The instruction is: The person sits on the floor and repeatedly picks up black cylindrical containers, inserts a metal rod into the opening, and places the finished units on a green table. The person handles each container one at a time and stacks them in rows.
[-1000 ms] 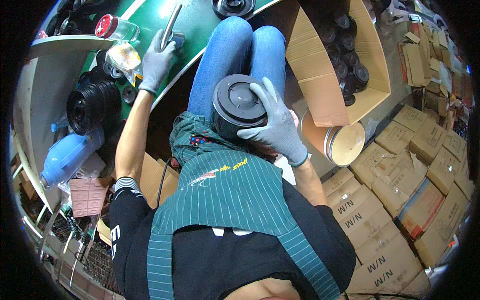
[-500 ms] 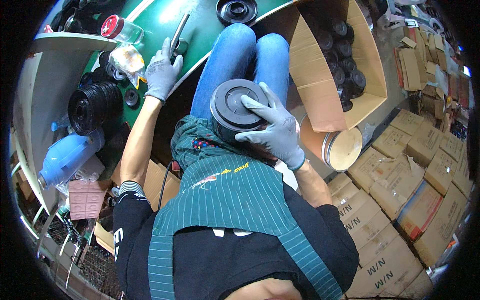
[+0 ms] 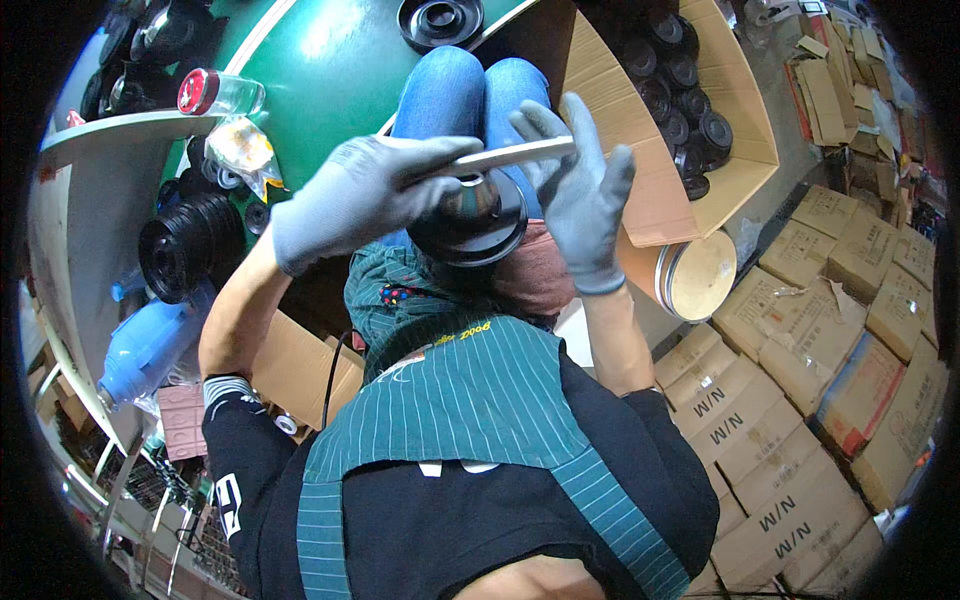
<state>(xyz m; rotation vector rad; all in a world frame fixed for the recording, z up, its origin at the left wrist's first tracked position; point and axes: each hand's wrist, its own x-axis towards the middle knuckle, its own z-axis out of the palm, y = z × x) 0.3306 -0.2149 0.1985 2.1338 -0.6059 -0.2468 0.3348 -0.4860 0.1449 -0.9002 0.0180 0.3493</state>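
Black flanged disc [image 3: 510,233] sits over the person's lap, its broad rim showing between the green striped apron [image 3: 470,385] and the knees of the blue jeans [image 3: 435,85]. Relative to the left hand [image 3: 360,195], it lies to the right and slightly nearer the body, partly covered by that hand's gloved fingers. Left grip: closed on a grey metal bar [image 3: 525,153], held near its left end. That bar's long axis runs left to right across the lap, its free end angled a little away from the torso and toward the right hand [image 3: 588,215]. Just under the bar, a shiny metal cylinder [image 3: 474,203] stands over the disc's middle; whether it is joined to the bar, or touches the disc, I cannot tell.

Right grip: open, fingers spread and raised, holding nothing visible. It is just beside the bar's free end; overlap in this view hides whether they touch. Of the 2 hands, the left is nearer the cylinder, while the right stands apart from the disc, beyond its right edge.

Ahead of the knees is the green surface [image 3: 345,60] with a red-lidded clear jar [image 3: 222,92]. To the right, a cardboard box [image 3: 625,185] contains black round parts [image 3: 690,105].
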